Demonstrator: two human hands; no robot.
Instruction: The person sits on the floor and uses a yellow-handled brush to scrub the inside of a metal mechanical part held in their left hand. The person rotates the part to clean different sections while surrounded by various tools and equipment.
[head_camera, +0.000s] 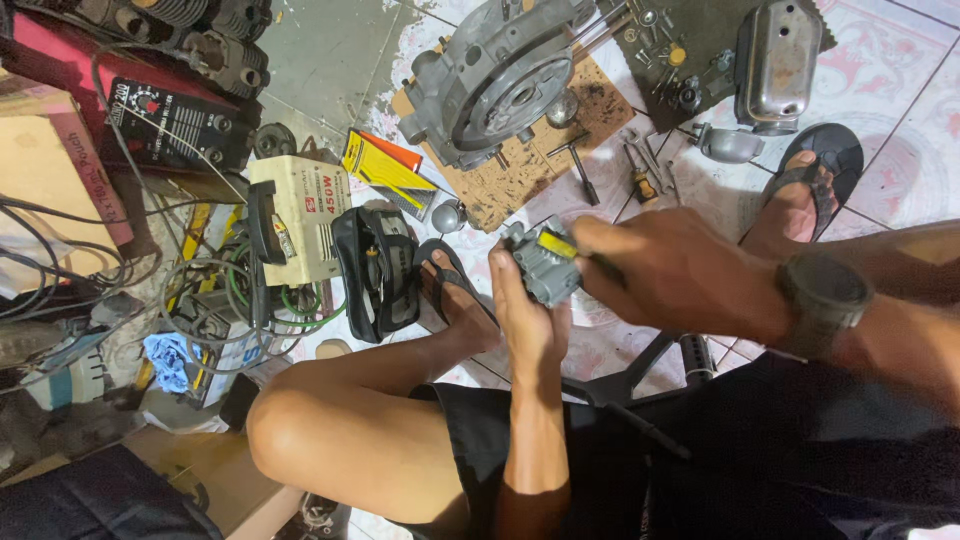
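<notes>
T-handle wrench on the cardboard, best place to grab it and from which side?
Grip the T-handle wrench by its long shaft, from above. It lies flat on the cardboard sheet, crossbar toward the engine case, and the shaft's lower end looks clear. Both hands, left hand and right hand, are on the grey carburetor-like part.

Grey part, yellow tool

The carburetor (540, 265) is grey, the screwdriver handle (556, 246) yellow, the flip-flops (820, 165) black, the floor tiles (900, 70) pink and white.
</notes>
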